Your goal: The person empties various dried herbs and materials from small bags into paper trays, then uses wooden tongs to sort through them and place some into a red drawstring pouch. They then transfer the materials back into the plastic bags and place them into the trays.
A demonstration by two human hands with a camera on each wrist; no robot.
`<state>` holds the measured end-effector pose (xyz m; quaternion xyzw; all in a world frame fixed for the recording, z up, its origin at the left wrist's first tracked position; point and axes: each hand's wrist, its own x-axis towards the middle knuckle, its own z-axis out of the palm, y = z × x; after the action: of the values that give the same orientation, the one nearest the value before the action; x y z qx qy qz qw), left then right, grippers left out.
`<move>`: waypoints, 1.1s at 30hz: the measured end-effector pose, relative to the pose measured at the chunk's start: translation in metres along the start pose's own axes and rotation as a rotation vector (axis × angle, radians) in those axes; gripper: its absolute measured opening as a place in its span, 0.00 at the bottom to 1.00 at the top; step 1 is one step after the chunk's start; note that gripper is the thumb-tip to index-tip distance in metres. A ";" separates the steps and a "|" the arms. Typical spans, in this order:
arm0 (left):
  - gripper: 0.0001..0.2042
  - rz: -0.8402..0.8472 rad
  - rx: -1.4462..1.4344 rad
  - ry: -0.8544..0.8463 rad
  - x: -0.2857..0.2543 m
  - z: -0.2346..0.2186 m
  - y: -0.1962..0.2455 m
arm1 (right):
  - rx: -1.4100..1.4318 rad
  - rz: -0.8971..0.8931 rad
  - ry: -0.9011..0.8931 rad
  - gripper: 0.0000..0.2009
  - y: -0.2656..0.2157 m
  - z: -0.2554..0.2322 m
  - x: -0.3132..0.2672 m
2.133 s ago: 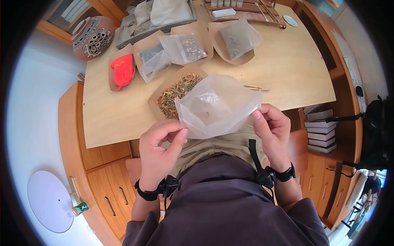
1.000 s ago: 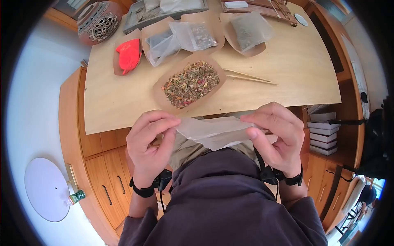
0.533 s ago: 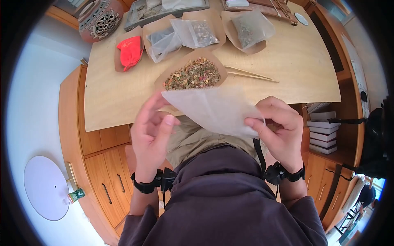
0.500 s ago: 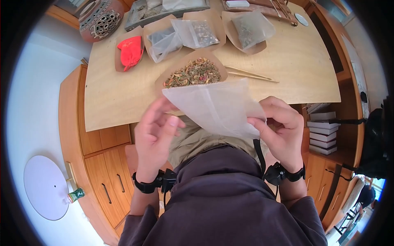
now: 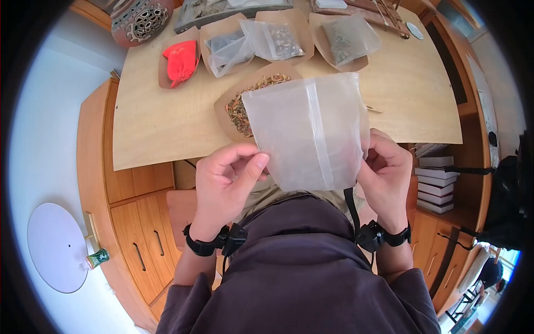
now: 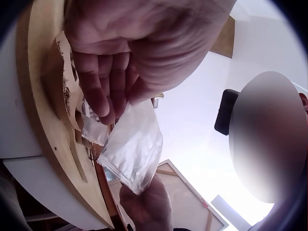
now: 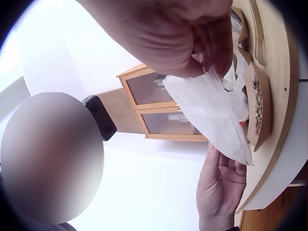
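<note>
Between the hands, a translucent white mesh bag with a lengthwise seam is held up flat. The left hand pinches its lower left edge between thumb and fingers. At the right edge, the right hand grips the bag, its fingertips partly behind it. In the right wrist view the bag stretches between both hands. Behind it on the table, the brown paper tray of mixed dried herbs is partly covered by the bag. The tip of brass-coloured tweezers shows at the bag's right.
Farther back, a red drawstring pouch and filled translucent bags lie in paper trays. A patterned clay pot and a grey tray stand behind. The table's front edge is near the hands.
The bag was first held spread, then lowered and folded near the lap, and now is raised and flat with its seam facing up. The left hand's loosened fingers pinch its edge again.
</note>
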<state>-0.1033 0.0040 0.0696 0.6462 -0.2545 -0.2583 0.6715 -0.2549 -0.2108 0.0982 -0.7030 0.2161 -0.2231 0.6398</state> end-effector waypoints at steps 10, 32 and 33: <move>0.29 -0.113 -0.155 -0.014 0.001 -0.005 0.004 | -0.010 -0.105 0.010 0.04 -0.005 0.034 0.023; 0.62 0.111 0.066 0.150 0.007 -0.022 -0.003 | -0.382 -0.274 -0.205 0.30 -0.023 0.095 0.055; 0.62 0.110 0.056 0.152 0.007 -0.022 -0.002 | -0.370 -0.254 -0.224 0.30 -0.024 0.094 0.056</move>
<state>-0.0837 0.0157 0.0665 0.6674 -0.2451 -0.1644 0.6837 -0.1538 -0.1658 0.1161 -0.8500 0.0911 -0.1791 0.4870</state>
